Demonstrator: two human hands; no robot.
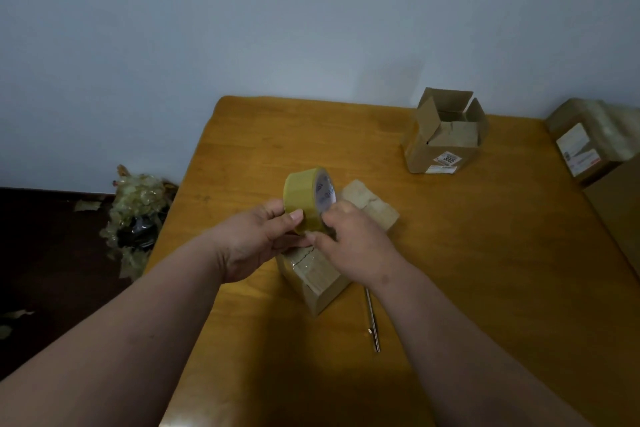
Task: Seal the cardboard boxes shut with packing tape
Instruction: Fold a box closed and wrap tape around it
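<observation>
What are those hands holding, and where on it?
A roll of packing tape. The left hand grips its outer band; the right hand pinches its lower edge, near the core.

One view only, head-mounted, looking forward and steeply down onto the orange-brown wooden counter (450, 253). It sits close above the counter's near edge, both forearms reaching in from the bottom. It faces the pale blue-grey wall (277, 28) behind the counter; dark floor (52, 253) shows left of the counter.
</observation>
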